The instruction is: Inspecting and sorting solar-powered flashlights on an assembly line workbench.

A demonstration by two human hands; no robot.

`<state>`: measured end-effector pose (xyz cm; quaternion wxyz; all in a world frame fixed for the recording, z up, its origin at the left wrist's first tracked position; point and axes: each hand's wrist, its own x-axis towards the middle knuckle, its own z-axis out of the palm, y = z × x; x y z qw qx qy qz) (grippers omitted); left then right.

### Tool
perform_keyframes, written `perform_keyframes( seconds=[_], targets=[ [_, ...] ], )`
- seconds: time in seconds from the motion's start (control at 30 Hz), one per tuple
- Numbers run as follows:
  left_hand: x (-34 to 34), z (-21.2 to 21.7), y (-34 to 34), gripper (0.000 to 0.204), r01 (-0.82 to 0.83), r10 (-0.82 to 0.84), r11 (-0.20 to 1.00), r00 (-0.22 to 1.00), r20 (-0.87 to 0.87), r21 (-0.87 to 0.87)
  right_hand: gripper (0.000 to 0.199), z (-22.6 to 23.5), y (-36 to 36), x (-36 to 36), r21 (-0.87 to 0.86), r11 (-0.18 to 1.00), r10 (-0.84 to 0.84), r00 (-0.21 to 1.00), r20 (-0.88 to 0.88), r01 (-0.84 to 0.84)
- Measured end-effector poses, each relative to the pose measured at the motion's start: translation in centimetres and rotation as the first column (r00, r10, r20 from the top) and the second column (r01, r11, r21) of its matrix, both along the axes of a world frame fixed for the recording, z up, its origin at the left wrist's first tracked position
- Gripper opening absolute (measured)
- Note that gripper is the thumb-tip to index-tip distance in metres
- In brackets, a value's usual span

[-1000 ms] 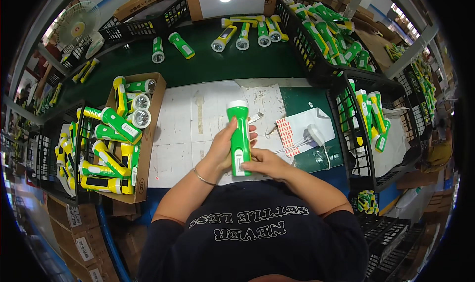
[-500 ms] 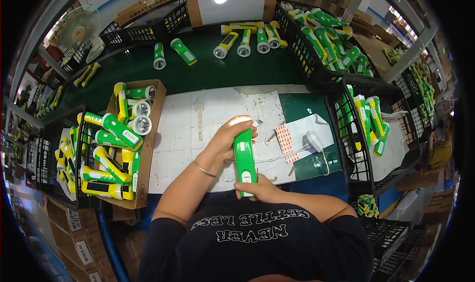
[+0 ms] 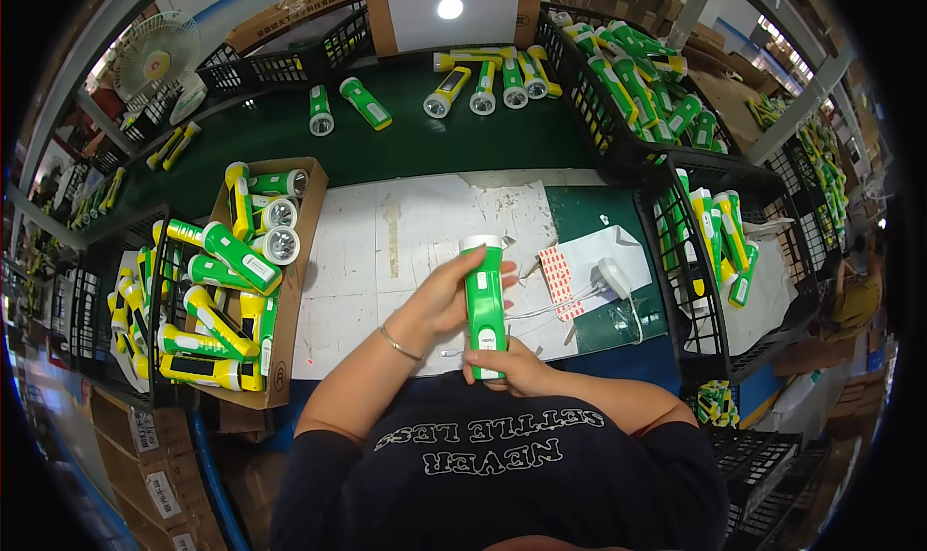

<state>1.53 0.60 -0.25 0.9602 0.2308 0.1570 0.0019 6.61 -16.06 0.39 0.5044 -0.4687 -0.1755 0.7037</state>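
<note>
A green flashlight (image 3: 487, 310) with a white head stands out in front of my chest, its head pointing away from me. My left hand (image 3: 448, 292) is wrapped round its upper body just below the head, fingers showing on the far side. Around the tail end, my right hand (image 3: 512, 367) is closed, with the thumb on the front near a white switch part. A bright round spot of light (image 3: 450, 8) falls on the white board (image 3: 415, 31) at the back.
An open carton (image 3: 307, 213) of green and yellow flashlights stands left. Black crates (image 3: 710, 300) with more flashlights stand right and back right. Several flashlights (image 3: 447, 91) lie along the far green table. A white charger (image 3: 614, 278) with cable and a red-patterned strip (image 3: 557, 276) lie right.
My left hand has slid down off the flashlight's head, which now shows uncovered. The light spot on the board has moved slightly right and down.
</note>
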Motion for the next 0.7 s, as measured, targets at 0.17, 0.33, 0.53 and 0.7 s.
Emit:
perform_keyframes(
  seconds=[0.17,0.33,0.53,0.7],
  targets=[
    [-1.7,-0.2,-2.7,0.046,0.009,-0.004,0.987,1.0,-0.029,0.162,0.02,-0.2,0.3,-0.2,0.008,0.996,-0.084,0.992,-0.091,0.085],
    [-1.1,-0.3,-1.7,0.045,-0.093,0.092,0.995,0.995,0.024,0.02,0.021,-0.3,0.3,-0.2,0.016,0.999,-0.033,0.996,-0.087,0.034],
    [1.0,0.1,0.8,0.042,-0.155,0.192,0.962,0.969,-0.157,0.223,0.026,0.6,0.2,-0.2,-0.029,0.996,0.088,0.996,0.019,-0.087],
    [1.3,0.8,1.4,0.042,-0.085,0.174,0.907,0.968,-0.182,0.411,0.028,0.5,0.5,-1.1,-0.047,0.999,0.008,0.961,0.276,0.005]
  ],
)
